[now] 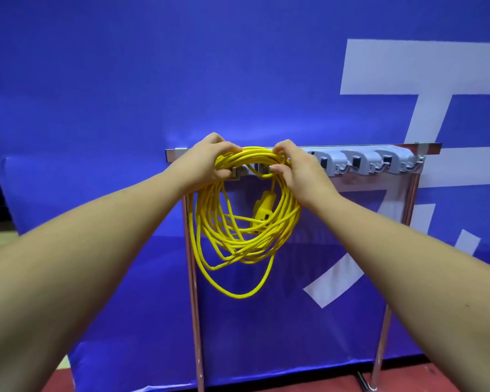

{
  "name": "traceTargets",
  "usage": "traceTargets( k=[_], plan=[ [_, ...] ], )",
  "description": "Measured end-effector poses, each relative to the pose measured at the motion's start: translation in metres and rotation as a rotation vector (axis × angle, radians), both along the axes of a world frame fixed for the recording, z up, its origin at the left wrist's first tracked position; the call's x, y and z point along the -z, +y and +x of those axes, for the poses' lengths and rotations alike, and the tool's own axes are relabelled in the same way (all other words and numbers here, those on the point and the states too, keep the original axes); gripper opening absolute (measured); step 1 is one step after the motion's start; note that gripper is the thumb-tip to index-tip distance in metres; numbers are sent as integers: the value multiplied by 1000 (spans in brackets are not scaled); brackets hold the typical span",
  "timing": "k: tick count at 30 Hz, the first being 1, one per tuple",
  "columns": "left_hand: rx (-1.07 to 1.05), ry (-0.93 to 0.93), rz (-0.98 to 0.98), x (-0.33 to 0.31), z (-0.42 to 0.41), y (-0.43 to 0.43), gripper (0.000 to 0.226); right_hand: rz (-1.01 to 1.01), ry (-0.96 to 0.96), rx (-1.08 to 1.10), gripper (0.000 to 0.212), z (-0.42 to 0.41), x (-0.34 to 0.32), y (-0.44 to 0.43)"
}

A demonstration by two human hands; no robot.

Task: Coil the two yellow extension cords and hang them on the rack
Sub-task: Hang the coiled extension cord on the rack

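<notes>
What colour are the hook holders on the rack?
Light grey hook holders on the silver rack, seen best in the head view.

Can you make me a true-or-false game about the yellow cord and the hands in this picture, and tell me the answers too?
1. Both the left hand and the right hand grip the top of the yellow cord coil. True.
2. The coil lies on the floor. False: it hangs down at the left end of the rack, with its top in both hands.
3. The grey hooks to the right of the hands have nothing on them. True.
4. The banner behind the rack is red. False: it is blue with white shapes.
5. A yellow socket block dangles inside the coil. True.
</notes>
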State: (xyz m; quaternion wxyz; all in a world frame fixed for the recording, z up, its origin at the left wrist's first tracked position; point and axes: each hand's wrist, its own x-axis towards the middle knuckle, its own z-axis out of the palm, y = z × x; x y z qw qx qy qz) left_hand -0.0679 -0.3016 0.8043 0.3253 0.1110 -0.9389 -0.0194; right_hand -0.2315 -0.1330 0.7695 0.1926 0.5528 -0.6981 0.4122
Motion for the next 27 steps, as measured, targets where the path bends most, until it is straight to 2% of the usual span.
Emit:
traceTargets(
  k=[5, 8, 11, 13, 15, 18, 22, 25, 27],
  plan=[
    [49, -36, 42, 8, 3, -5, 60, 52, 63, 23, 26, 1, 0, 3],
    [79, -61, 77, 11, 5, -7, 55, 34, 48, 26, 26, 3, 3, 3],
    [71, 24, 75, 13, 2, -6, 48, -19, 22, -12, 30, -1, 8, 1],
    [88, 82, 96, 16, 0, -2, 53, -3, 39, -1, 33, -7, 13, 2],
    [120, 150, 160, 19, -1, 1, 52, -1, 78, 28, 36, -11, 16, 3],
    [159, 221, 254, 22, -2, 1, 41, -115, 41, 1, 39, -4, 11, 1],
    [131, 220, 148, 20, 1, 4, 38, -122, 26, 73, 34, -4, 6, -5],
    [-7, 175, 21, 14, 3, 7, 30, -106, 68, 79, 31, -5, 3, -7],
    [-75, 174, 17, 9, 2, 5, 23, -125, 39, 68, 29, -6, -4, -10]
  ],
)
